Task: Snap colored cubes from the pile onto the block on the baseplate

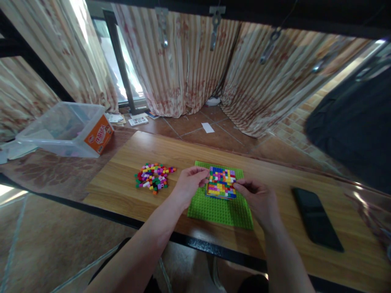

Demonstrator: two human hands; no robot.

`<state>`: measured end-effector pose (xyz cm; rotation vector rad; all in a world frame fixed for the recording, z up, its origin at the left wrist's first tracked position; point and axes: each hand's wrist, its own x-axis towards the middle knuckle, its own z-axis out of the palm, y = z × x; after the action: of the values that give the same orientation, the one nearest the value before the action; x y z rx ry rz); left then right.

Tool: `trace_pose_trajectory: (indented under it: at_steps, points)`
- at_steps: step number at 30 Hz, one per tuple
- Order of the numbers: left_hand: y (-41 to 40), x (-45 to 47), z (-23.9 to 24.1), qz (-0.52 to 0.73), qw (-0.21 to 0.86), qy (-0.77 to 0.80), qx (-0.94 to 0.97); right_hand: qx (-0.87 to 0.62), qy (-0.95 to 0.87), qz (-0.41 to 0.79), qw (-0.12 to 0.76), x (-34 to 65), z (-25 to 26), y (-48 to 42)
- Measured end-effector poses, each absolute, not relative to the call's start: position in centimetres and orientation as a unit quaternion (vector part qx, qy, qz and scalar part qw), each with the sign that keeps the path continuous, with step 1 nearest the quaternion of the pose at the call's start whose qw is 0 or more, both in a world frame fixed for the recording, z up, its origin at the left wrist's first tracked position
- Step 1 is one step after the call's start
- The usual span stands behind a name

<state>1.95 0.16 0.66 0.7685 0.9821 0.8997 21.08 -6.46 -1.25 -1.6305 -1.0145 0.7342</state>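
Note:
A block of multicoloured toy bricks [221, 189] stands on a green studded baseplate [218, 213]. At the block's left edge is my left hand [191, 182], its thumb and fingers closed at the side. My right hand [259, 199] is closed at the opposite edge, thumb and forefinger brought together on the block's right side. Whether a small loose brick is hidden between any of the fingertips cannot be made out. Left of the baseplate lies a loose pile of small coloured bricks [152, 177].
The wooden table [119, 171] has a dark front edge. A black phone [317, 219] lies toward its right end. Beyond the left end sits a clear plastic bin [61, 142] with an orange label. Striped curtains [183, 69] hang behind. A dark fabric shape [354, 122] is at far right.

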Motion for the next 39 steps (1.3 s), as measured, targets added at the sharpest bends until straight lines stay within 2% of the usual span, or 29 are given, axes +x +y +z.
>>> trace_pose_trajectory:
  at_steps: [20, 27, 32, 39]
  points:
    - [0.1, 2.6, 0.0, 0.402, 0.718, 0.448, 0.35, -0.682, -0.374, 0.342, 0.528, 20.6, -1.3, -5.8]
    - [0.0, 2.7, 0.0, 0.4, 0.705, 0.454, 0.37, -0.699, -0.41, 0.294, 0.506, 20.4, -1.6, -6.2]
    - [0.1, 2.4, 0.1, 0.395, 0.701, 0.452, 0.385, -0.699, -0.425, 0.31, 0.485, 20.8, -1.6, -6.6]
    - [1.2, 0.9, 0.3, 0.415, 0.67, 0.458, 0.411, -0.724, -0.357, 0.24, 0.539, 21.8, -2.0, -6.1]
